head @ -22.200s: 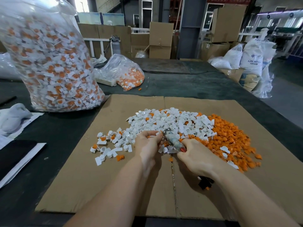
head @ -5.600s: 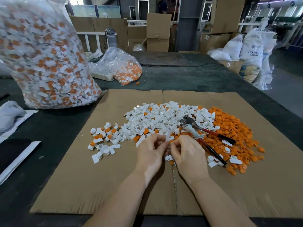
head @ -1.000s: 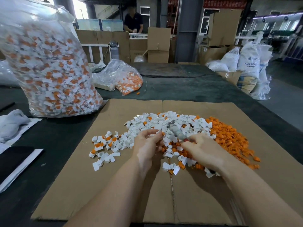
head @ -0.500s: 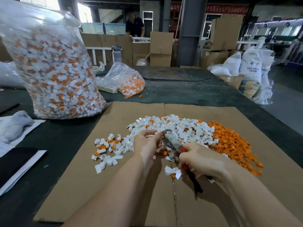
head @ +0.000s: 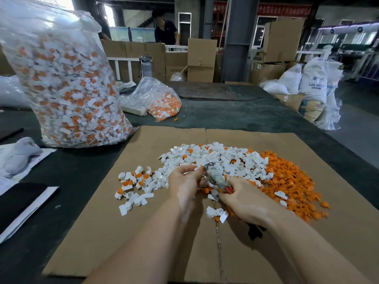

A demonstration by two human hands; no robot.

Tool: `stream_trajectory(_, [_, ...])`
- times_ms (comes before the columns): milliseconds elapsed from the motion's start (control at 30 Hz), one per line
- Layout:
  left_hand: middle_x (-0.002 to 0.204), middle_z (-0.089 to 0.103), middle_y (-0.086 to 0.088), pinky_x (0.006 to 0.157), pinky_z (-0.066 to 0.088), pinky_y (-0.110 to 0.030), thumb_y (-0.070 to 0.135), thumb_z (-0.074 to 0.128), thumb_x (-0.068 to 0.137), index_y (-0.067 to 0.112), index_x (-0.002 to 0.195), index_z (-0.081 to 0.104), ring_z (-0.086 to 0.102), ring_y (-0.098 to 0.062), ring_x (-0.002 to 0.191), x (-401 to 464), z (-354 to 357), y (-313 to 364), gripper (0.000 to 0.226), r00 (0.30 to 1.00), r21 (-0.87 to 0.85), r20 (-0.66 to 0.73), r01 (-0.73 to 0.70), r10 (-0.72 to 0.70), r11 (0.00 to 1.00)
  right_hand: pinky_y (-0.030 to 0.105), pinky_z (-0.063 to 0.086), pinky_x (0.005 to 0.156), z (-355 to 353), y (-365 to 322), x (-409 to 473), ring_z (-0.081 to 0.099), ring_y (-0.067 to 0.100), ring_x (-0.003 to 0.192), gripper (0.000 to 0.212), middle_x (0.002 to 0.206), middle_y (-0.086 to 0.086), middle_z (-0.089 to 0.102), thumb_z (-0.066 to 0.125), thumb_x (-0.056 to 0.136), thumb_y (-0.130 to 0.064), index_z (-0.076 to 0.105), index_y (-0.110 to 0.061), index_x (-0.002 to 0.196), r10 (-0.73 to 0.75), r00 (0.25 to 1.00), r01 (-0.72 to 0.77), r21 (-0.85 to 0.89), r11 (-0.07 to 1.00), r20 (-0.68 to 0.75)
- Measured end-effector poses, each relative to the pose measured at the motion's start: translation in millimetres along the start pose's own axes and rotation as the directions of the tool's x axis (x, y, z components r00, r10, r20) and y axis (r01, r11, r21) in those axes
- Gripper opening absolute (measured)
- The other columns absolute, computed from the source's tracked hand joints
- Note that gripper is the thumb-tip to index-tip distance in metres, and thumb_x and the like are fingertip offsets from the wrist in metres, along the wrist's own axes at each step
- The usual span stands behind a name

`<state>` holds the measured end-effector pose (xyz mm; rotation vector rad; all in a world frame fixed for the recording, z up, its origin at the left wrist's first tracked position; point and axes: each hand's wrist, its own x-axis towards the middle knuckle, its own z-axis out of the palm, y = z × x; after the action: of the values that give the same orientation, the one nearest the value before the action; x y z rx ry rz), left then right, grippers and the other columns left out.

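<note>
The pliers (head: 215, 177) have a small grey metal head, a middle wrapped in pale, mottled tape, a flash of red just under the wrap, and black handle ends that poke out below the wrist. The right hand (head: 244, 199) comes in from the near right with its back up and its fingers curled round the handles, so the tool slants up and to the left out of the fist. The left hand (head: 184, 183) reaches in from the near left with its fingers bent and thumb and fingertips gathered right at the pliers' head. Whether they pinch a piece there cannot be told (the fingers cover the spot). The head therefore sits between the two hands, touching or all but touching the left fingertips.

Both hands work over a cardboard sheet (head: 143, 232) spread on a dark table (head: 235, 113). Just beyond the hands lies a heap of white plastic pieces (head: 215, 156), some with orange parts in them, and loose ones trail off to the left. To the right of the heap is a spread of orange caps (head: 291, 181).

Farther left stands a big clear bag (head: 67, 89), full of white and orange pieces. Beyond the sheet lies a small bag (head: 155, 99), partly filled. At the far side are cardboard boxes (head: 202, 58) and, to the right, white sacks (head: 313, 78).
</note>
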<state>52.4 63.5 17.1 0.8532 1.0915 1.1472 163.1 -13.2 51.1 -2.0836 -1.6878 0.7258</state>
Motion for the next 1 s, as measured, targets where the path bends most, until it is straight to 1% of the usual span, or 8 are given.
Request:
stream_trajectory(167, [0.060, 0.055, -0.007, 0.040, 0.048, -0.023, 0.001, 0.060, 0.089, 0.001, 0.097, 0.058, 0.053, -0.007, 0.040, -1, -9, -4, 0.009, 1.000, 0.018, 0.019, -0.004, 0.003, 1.000, 0.025, 0.034, 0.058, -1, 20, 2, 0.049, 0.012, 0.069, 0.038, 0.082, -0.003, 0.052, 0.062, 0.080, -0.053, 0.055, -0.017, 0.091, 0.060, 0.993, -0.046, 0.142, 0.989, -0.099])
stream_trajectory(267, [0.065, 0.055, -0.008, 0.046, 0.048, -0.022, 0.005, 0.059, 0.091, 0.005, 0.105, 0.062, 0.052, -0.006, 0.046, -1, -17, -12, 0.015, 0.994, 0.195, 0.070, -0.100, 0.088, 0.976, 0.027, 0.038, 0.062, -4, 37, 8, 0.050, 0.012, 0.082, 0.041, 0.093, -0.005, 0.052, 0.058, 0.081, -0.058, 0.052, -0.023, 0.101, 0.110, 0.944, -0.130, -0.043, 0.991, -0.312])
stream_trajectory(467, [0.111, 0.062, 0.006, 0.094, 0.040, -0.018, 0.013, 0.056, 0.094, 0.018, 0.115, 0.067, 0.056, -0.009, 0.103, -5, -22, -22, 0.024, 0.953, 0.503, 0.181, -0.300, 0.241, 0.811, 0.031, 0.043, 0.086, -6, 69, 23, 0.050, 0.019, 0.106, 0.064, 0.109, 0.001, 0.055, 0.049, 0.078, -0.071, 0.052, -0.021, 0.117, 0.076, 0.859, -0.313, -0.403, 0.860, -0.506])
stream_trajectory(667, [0.085, 0.060, 0.010, 0.066, 0.037, 0.003, 0.013, 0.057, 0.093, 0.023, 0.117, 0.063, 0.055, 0.002, 0.080, -5, -23, -27, 0.027, 0.942, 0.498, 0.173, -0.336, 0.288, 0.800, 0.034, 0.035, 0.098, 4, 70, 22, 0.045, 0.021, 0.115, 0.065, 0.122, 0.002, 0.051, 0.035, 0.084, -0.071, 0.047, -0.022, 0.125, 0.008, 0.832, -0.392, -0.577, 0.716, -0.555])
stream_trajectory(733, [0.083, 0.060, 0.010, 0.065, 0.036, 0.004, 0.012, 0.057, 0.093, 0.022, 0.116, 0.063, 0.055, 0.003, 0.079, -5, -24, -28, 0.026, 0.939, 0.486, 0.178, -0.344, 0.295, 0.803, 0.041, 0.039, 0.095, 11, 60, 21, 0.052, 0.026, 0.110, 0.050, 0.116, 0.007, 0.057, 0.055, 0.087, -0.051, 0.055, -0.016, 0.123, -0.190, 0.784, -0.231, -0.561, 0.795, -0.591])
stream_trajectory(833, [0.084, 0.061, 0.011, 0.066, 0.037, 0.003, 0.011, 0.059, 0.091, 0.021, 0.113, 0.064, 0.056, 0.004, 0.079, -5, -24, -29, 0.024, 0.932, 0.473, 0.188, -0.362, 0.310, 0.803, 0.039, 0.055, 0.074, 35, 41, 21, 0.064, 0.026, 0.087, 0.028, 0.093, 0.008, 0.067, 0.076, 0.075, -0.009, 0.069, -0.009, 0.102, -0.481, 0.661, 0.215, -0.469, 0.857, -0.576])
stream_trajectory(900, [0.086, 0.063, 0.009, 0.068, 0.038, 0.002, 0.009, 0.059, 0.091, 0.020, 0.112, 0.065, 0.057, 0.003, 0.080, -6, -24, -29, 0.024, 0.933, 0.454, 0.202, -0.359, 0.299, 0.815, 0.037, 0.057, 0.067, 49, 34, 21, 0.065, 0.026, 0.078, 0.023, 0.083, 0.006, 0.068, 0.078, 0.070, 0.001, 0.072, -0.007, 0.091, -0.557, 0.618, 0.382, -0.408, 0.829, -0.555])
stream_trajectory(1000, [0.090, 0.064, 0.007, 0.074, 0.041, -0.002, 0.001, 0.057, 0.089, 0.027, 0.104, 0.064, 0.060, -0.002, 0.088, -8, -26, -29, 0.031, 0.936, 0.438, 0.243, -0.340, 0.254, 0.832, 0.040, 0.055, 0.060, 59, 32, 24, 0.063, 0.027, 0.072, 0.012, 0.073, 0.007, 0.065, 0.075, 0.072, 0.005, 0.070, -0.004, 0.078, -0.505, 0.635, 0.421, -0.286, 0.861, -0.584])
